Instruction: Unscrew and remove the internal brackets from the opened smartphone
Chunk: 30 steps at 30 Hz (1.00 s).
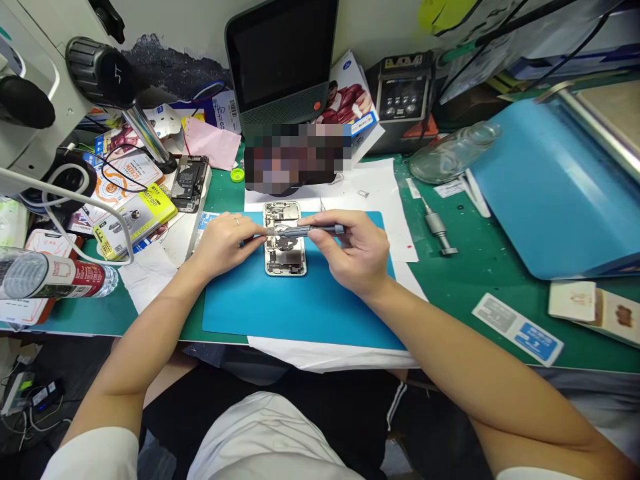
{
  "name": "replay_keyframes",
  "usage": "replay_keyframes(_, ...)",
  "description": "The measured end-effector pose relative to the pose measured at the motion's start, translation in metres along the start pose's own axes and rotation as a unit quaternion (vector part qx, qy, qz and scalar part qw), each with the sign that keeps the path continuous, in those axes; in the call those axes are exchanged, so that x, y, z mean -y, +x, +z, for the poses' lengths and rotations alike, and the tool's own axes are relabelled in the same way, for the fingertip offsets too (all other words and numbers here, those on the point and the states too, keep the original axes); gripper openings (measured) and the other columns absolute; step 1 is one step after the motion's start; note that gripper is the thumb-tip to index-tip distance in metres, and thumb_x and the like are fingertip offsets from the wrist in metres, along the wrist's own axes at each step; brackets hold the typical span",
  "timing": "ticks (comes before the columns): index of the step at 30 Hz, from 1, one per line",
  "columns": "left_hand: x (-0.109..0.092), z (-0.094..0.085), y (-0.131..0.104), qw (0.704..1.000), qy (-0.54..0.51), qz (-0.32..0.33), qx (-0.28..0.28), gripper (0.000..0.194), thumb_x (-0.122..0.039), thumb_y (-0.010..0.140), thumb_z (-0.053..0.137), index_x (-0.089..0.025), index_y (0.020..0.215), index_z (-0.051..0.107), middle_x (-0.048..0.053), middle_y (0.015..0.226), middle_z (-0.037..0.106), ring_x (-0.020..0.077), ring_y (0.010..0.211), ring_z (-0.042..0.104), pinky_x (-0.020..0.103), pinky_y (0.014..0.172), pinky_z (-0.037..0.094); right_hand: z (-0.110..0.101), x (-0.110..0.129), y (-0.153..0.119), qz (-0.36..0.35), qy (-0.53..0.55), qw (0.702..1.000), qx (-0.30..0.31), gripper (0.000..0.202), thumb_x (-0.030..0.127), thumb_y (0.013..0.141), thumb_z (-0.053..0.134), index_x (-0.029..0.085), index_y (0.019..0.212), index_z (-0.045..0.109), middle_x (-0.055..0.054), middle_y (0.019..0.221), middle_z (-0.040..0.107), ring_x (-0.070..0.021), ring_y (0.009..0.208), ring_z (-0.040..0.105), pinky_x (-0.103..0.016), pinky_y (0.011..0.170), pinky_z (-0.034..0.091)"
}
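An opened smartphone (285,257) lies on the blue mat (250,303), its inner parts exposed. My right hand (357,250) grips a slim grey screwdriver (313,230), held almost level across the phone and pointing left. My left hand (227,243) is closed, thumb and fingers pinched together at the screwdriver's left end by the phone's left edge. Whether a small part such as a screw is also between those fingertips cannot be made out. Part of the phone is hidden under the screwdriver.
A second grey screwdriver (437,230) lies at right, near a glass jar (453,153). Another opened phone (190,183) and a yellow battery box (135,223) sit at left, beside a plastic bottle (60,277). A microscope post (147,137) and a dark screen (283,53) stand behind.
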<state>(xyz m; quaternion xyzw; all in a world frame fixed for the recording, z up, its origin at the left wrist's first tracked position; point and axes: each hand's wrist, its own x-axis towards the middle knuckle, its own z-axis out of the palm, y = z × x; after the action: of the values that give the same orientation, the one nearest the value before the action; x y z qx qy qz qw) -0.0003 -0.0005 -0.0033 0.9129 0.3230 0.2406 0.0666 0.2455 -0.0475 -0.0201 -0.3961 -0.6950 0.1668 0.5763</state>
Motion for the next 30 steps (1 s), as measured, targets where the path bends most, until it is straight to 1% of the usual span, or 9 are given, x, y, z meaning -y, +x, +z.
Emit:
replay_keyframes(4,0.0004,0.0009,-0.0005,1.0,0.006,0.007,-0.009,0.025,-0.036,0.106,0.054,-0.023,0.102,0.075,0.002,0.076,0.071,0.0184,0.079,0.068,0.031,0.069,0.039,0.0001,0.0001,0.0002,-0.006,0.003,1.0,-0.003,0.021,0.025,0.094,0.071,0.028,0.114,0.068,-0.001,0.102,0.081,-0.0207,0.094,0.079,-0.032,0.073,0.066)
replay_keyframes(9,0.001,0.0017,-0.0006,1.0,0.006,0.004,-0.005,0.025,-0.036,0.106,0.054,-0.023,0.103,0.075,0.002,0.076,0.072,0.0185,0.079,0.068,0.031,0.07,0.04,0.0,0.001,0.0012,-0.006,-0.007,1.0,0.001,0.017,0.027,0.095,0.07,0.028,0.112,0.068,-0.001,0.1,0.081,-0.0206,0.092,0.08,-0.032,0.071,0.065)
replay_keyframes(16,0.0005,0.002,-0.0004,1.0,0.001,0.019,-0.018,0.019,-0.031,0.104,0.058,-0.023,0.102,0.074,0.002,0.079,0.073,0.0179,0.079,0.069,0.031,0.069,0.039,0.0001,0.0026,0.0023,-0.019,-0.002,1.0,0.001,0.02,0.022,0.093,0.071,0.028,0.113,0.069,-0.001,0.1,0.081,-0.0195,0.092,0.08,-0.03,0.071,0.065)
replay_keyframes(22,0.0002,0.0022,0.0001,0.999,0.001,0.023,-0.028,0.015,-0.028,0.103,0.06,-0.022,0.101,0.074,0.001,0.079,0.073,0.0172,0.078,0.069,0.03,0.069,0.039,0.0,0.0014,0.0011,-0.019,0.001,1.0,0.002,0.022,0.022,0.094,0.071,0.028,0.115,0.068,-0.001,0.101,0.081,-0.0199,0.093,0.08,-0.031,0.073,0.066)
replay_keyframes(30,-0.0006,0.0024,0.0005,0.999,0.006,0.019,-0.031,0.016,-0.029,0.103,0.06,-0.022,0.099,0.074,0.001,0.077,0.072,0.0172,0.077,0.069,0.03,0.068,0.039,-0.0004,-0.0019,-0.0013,-0.008,0.005,1.0,0.001,0.024,0.021,0.093,0.072,0.029,0.116,0.069,-0.001,0.104,0.08,-0.0204,0.095,0.079,-0.032,0.076,0.067)
